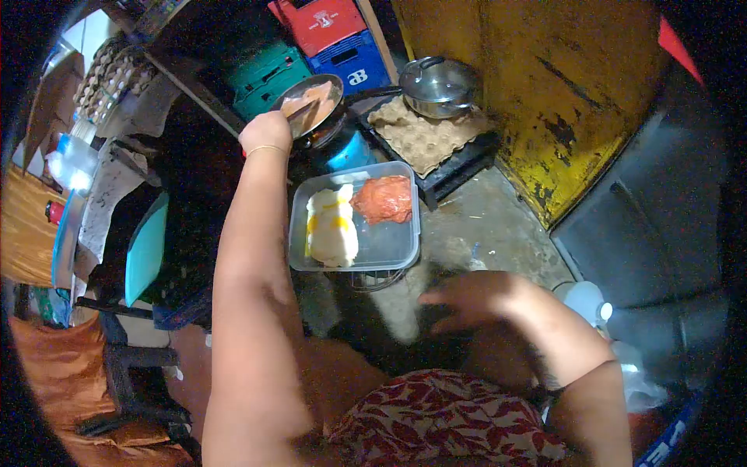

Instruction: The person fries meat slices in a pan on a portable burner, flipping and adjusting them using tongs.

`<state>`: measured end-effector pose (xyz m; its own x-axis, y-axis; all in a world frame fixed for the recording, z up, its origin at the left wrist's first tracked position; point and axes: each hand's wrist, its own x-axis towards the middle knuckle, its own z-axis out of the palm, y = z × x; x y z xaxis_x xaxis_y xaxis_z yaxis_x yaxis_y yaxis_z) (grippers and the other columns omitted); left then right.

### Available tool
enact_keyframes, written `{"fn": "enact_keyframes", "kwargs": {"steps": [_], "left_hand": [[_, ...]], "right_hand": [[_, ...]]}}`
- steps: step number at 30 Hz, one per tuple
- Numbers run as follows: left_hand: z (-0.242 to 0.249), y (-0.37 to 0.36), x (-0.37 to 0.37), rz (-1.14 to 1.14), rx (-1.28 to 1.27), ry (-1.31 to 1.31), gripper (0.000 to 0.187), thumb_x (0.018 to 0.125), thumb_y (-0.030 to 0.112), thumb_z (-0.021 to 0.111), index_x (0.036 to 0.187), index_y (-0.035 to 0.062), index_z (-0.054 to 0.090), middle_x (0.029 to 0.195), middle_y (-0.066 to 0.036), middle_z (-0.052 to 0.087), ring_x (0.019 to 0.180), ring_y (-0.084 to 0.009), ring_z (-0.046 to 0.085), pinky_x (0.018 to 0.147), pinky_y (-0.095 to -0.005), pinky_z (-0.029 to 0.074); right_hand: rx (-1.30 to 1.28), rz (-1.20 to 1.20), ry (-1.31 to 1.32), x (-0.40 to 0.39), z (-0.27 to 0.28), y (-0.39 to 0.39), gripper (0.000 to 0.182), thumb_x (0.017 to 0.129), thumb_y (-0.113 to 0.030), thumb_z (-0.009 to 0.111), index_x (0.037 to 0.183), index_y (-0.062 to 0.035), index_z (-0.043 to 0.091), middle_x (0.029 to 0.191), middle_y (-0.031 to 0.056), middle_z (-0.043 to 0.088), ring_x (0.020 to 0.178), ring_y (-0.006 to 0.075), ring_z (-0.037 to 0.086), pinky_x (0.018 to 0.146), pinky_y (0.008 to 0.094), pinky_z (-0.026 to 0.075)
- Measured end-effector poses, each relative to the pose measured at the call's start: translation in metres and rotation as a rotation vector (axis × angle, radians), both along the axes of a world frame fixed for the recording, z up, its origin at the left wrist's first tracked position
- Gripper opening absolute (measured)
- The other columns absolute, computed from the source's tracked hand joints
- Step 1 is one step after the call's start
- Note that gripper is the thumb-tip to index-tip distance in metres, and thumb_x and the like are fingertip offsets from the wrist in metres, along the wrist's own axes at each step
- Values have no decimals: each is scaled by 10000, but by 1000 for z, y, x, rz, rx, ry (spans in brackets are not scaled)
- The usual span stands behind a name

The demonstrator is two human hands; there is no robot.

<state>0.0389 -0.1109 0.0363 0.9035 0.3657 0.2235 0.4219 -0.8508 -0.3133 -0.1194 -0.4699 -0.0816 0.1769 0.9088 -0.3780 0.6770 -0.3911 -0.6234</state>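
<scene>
My left hand (pixel 266 132) is stretched out to a small frying pan (pixel 311 100) on a burner. It is closed on a thin utensil (pixel 302 113) whose end lies in the pan, over pinkish slices of food. Just in front of the pan sits a clear plastic tray (pixel 389 245) holding fried eggs (pixel 331 227) on the left and a pile of red meat (pixel 383 199) on the right. My right hand (pixel 475 300) hovers low near my lap, below the tray, fingers spread and holding nothing.
A lidded steel pot (pixel 437 84) stands on a cardboard egg tray (pixel 424 138) to the right of the pan. Red (pixel 327 23), blue (pixel 356 68) and green crates (pixel 268 74) are stacked behind. A yellow panel (pixel 545 93) rises on the right. A teal board (pixel 146 249) leans at the left.
</scene>
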Motion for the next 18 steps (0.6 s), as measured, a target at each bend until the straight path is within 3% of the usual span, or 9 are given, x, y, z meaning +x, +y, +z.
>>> {"fn": "enact_keyframes", "kwargs": {"steps": [10,18], "left_hand": [[-12,-4,38,-3,-136,10,361,955,165,419,1163,67,698,1235,-174,651,1141,-321,637,932,-464,517],[-4,32,8,57,-47,-89,300,907,126,486,1061,64,735,1140,-185,686,1056,-347,671,879,-445,547]], "right_hand": [[29,2,67,6,4,-1,605,915,-496,600,1354,-95,484,1127,247,642,1061,423,610,891,493,491],[69,-17,98,4,8,-6,608,908,-470,616,1336,-55,496,1137,251,636,1071,426,604,910,488,487]]}}
